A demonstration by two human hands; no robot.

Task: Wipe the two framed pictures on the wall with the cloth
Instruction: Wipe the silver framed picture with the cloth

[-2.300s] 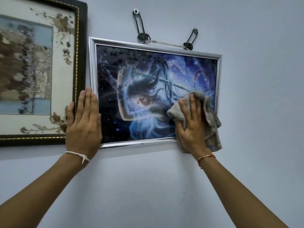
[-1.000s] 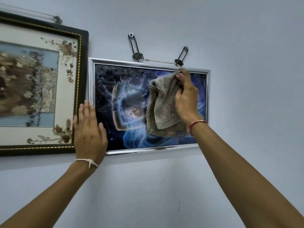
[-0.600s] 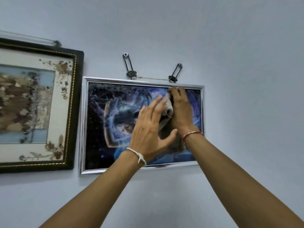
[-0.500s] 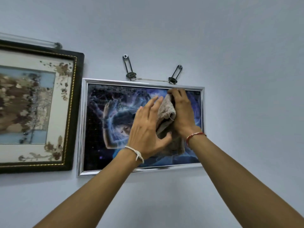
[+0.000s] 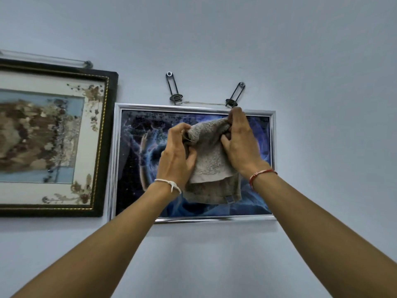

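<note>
A silver-framed blue fantasy picture [image 5: 133, 168] hangs on the wall in front of me. A brown-grey cloth [image 5: 211, 162] hangs spread over its middle, held up by both hands. My left hand [image 5: 177, 155] grips the cloth's upper left edge. My right hand [image 5: 239, 145] grips its upper right part, fingertips near the frame's top rail. To the left hangs a larger picture in a dark frame with gold trim [image 5: 107, 134], its mat stained brown; neither hand touches it.
Two metal clips [image 5: 174, 88] on nails and a thin cord hold the silver frame from above. A thin glass tube [image 5: 49, 60] is mounted above the dark frame. Plain pale blue wall surrounds both pictures.
My left hand left the silver frame's left edge and moved right onto the cloth. Both hands now hold the cloth, pulled wider apart than half a second ago. The view tilted upward.
</note>
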